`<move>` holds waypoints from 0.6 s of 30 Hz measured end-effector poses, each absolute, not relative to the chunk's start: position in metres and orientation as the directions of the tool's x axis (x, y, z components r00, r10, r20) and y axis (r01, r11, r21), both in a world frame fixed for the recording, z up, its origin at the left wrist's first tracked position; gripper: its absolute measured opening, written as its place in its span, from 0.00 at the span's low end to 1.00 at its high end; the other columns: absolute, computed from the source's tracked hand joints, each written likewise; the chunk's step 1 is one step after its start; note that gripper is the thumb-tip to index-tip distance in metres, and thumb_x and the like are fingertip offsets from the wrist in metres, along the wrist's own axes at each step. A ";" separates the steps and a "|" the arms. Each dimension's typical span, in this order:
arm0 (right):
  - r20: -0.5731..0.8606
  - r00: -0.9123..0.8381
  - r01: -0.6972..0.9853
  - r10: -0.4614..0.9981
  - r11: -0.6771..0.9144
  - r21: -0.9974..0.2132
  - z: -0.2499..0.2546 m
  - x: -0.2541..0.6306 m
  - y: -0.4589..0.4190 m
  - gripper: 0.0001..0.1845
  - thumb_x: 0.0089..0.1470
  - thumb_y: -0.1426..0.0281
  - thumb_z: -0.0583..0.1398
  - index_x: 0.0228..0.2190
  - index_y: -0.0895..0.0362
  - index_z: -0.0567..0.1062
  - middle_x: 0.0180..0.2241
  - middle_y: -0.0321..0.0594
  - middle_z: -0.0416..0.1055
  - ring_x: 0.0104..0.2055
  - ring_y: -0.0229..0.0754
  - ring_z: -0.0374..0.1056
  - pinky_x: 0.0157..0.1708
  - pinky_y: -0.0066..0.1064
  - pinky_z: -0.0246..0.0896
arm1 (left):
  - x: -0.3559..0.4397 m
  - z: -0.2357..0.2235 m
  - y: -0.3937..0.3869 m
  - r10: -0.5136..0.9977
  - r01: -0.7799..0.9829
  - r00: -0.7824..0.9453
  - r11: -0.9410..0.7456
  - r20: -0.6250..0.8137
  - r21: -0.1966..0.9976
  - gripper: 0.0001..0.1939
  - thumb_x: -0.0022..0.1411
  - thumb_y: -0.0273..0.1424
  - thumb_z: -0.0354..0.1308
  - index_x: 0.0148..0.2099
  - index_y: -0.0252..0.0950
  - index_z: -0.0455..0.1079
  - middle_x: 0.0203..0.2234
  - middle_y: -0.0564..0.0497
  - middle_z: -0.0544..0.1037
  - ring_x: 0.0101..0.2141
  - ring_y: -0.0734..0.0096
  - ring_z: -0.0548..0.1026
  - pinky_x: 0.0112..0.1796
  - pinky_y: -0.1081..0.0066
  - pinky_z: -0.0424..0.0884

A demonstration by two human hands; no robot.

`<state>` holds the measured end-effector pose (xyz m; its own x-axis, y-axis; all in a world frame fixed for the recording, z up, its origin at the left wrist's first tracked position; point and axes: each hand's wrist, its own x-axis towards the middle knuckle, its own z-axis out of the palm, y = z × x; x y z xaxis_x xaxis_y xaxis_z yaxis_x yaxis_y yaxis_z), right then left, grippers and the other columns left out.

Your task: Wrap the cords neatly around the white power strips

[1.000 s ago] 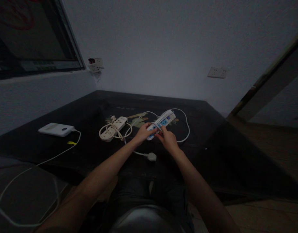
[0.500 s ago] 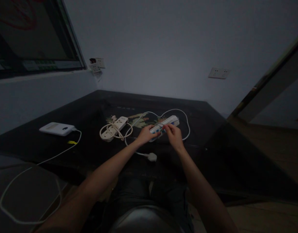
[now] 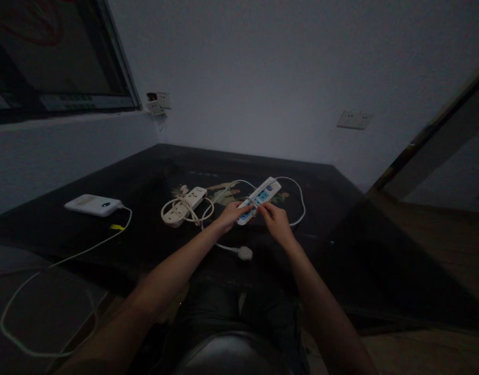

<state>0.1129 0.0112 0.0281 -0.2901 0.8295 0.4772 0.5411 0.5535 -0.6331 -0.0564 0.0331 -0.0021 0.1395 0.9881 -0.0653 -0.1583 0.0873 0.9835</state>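
A white power strip with blue sockets [image 3: 262, 197] lies tilted over the dark table [image 3: 341, 219], its far end pointing up and right. My left hand [image 3: 230, 215] grips its near end. My right hand [image 3: 274, 221] is closed beside it, fingers pinched on the white cord [image 3: 300, 200] where it crosses the strip. The cord loops behind the strip and runs down to a white plug [image 3: 244, 253] lying near the table's front edge.
A second cream power strip [image 3: 184, 205] with its cord coiled round it lies left of my hands. Farther left sits a white power bank [image 3: 93, 204] with a cable trailing off the table. Wall sockets [image 3: 353, 120] are on the back wall.
The power strip was turned flatter half a second ago and now tilts up to the right again. My right hand slid back toward the strip's near end.
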 end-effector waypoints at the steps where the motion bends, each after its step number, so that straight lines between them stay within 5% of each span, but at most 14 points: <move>1: 0.473 -0.288 0.543 0.833 0.549 -0.636 0.027 0.113 0.012 0.16 0.59 0.62 0.51 0.30 0.57 0.75 0.24 0.38 0.71 0.25 0.39 0.64 0.26 0.27 0.49 | -0.057 -0.001 0.033 0.985 -0.224 0.144 0.124 -0.093 0.967 0.17 0.52 0.38 0.65 0.38 0.28 0.73 0.26 0.46 0.79 0.23 0.70 0.76 0.27 0.72 0.72; 9: 0.454 -0.344 0.486 0.822 0.569 -0.663 0.022 0.111 0.016 0.16 0.59 0.61 0.51 0.27 0.56 0.72 0.22 0.36 0.69 0.27 0.40 0.63 0.27 0.27 0.51 | -0.058 0.011 0.031 0.983 -0.444 0.129 0.177 -0.134 0.878 0.10 0.59 0.30 0.60 0.40 0.26 0.71 0.27 0.43 0.80 0.24 0.68 0.78 0.27 0.70 0.76; 18: 0.453 -0.330 0.373 0.828 0.555 -0.744 0.024 0.110 0.018 0.17 0.57 0.59 0.52 0.24 0.57 0.70 0.22 0.35 0.67 0.25 0.38 0.60 0.27 0.27 0.52 | -0.062 0.011 0.031 0.982 -0.401 0.175 0.140 -0.074 0.905 0.13 0.60 0.34 0.60 0.40 0.27 0.72 0.31 0.40 0.80 0.27 0.66 0.79 0.31 0.68 0.76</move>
<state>0.1098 0.0182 0.0243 -0.3300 0.8282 0.4529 0.3725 0.5551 -0.7437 -0.0625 0.0310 0.0105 0.1754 0.9817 -0.0738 -0.4014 0.1397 0.9052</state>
